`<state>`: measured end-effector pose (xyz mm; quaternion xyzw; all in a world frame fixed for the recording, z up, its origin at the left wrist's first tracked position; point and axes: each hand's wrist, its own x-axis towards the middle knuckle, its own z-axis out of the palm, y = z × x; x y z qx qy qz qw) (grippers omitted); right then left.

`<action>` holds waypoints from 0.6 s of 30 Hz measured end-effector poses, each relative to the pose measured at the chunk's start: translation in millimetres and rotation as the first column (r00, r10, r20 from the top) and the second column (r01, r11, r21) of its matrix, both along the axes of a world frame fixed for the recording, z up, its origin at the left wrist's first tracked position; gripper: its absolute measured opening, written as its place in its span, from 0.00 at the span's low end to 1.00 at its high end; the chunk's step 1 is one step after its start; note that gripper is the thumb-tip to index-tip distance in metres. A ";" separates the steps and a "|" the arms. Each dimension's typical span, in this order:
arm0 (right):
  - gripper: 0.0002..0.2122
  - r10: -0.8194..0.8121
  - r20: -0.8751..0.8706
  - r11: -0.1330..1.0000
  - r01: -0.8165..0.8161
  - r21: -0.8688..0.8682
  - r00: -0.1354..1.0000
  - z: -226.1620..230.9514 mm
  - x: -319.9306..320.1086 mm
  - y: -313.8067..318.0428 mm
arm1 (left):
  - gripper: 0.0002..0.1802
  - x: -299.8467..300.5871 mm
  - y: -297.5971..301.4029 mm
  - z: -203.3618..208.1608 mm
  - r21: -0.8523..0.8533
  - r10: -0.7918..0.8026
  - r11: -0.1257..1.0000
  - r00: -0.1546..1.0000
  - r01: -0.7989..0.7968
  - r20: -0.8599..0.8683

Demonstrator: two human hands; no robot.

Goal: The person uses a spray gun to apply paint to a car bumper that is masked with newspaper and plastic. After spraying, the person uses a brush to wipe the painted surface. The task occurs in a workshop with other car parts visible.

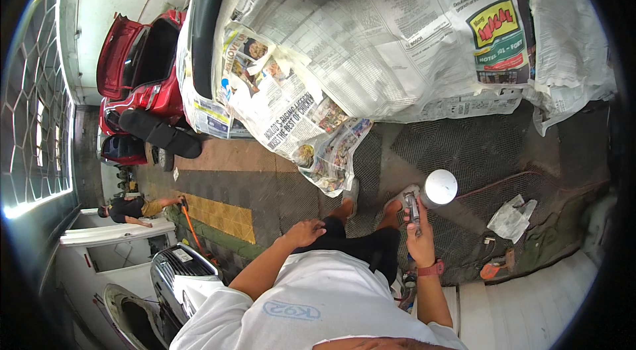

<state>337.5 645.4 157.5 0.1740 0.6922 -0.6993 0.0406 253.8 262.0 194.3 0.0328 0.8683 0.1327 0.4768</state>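
My right fingers point(424, 224) grip a silver metal spray gun point(413, 208) with round white cup point(440, 188). My left fingers point(310, 231) spread loosely.

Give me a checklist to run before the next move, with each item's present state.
1. Spray gun gripped in right hand: ok.
2. Left hand free: ok, nothing visible in it.
3. Newspaper cover flat at its near corner: not ok, it hangs loose.
4. Floor on the right uncluttered: not ok, crumpled sheet and orange tool there.
5. Other person well away: ok, far left.
6. Cup contents: cannot tell, only its outside shows.
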 end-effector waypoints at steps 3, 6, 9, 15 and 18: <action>0.40 0.019 -0.033 0.999 -0.018 0.031 0.999 21.1 -5.6 3.7 | 0.29 -2.3 -3.5 -1.3 0.039 -0.061 0.997 0.998 0.062 -0.021; 0.40 0.049 -0.050 0.997 -0.045 0.069 0.998 45.3 -8.4 7.3 | 0.32 -9.4 -7.7 -5.8 -0.040 -0.198 0.977 0.959 0.210 0.203; 0.39 0.054 -0.087 0.988 -0.040 0.149 0.995 59.1 -7.7 7.3 | 0.35 -23.4 4.1 -5.6 -0.063 -0.278 0.944 0.884 0.323 0.375; 0.35 0.002 -0.196 0.967 0.048 0.250 0.981 90.0 -8.5 -8.2 | 0.36 -61.0 51.5 26.0 0.016 -0.240 0.963 0.832 0.268 0.500; 0.33 -0.016 -0.094 0.990 0.029 0.139 0.995 114.8 -4.8 -16.6 | 0.36 -86.9 100.9 94.1 0.298 -0.494 0.861 0.818 0.413 0.293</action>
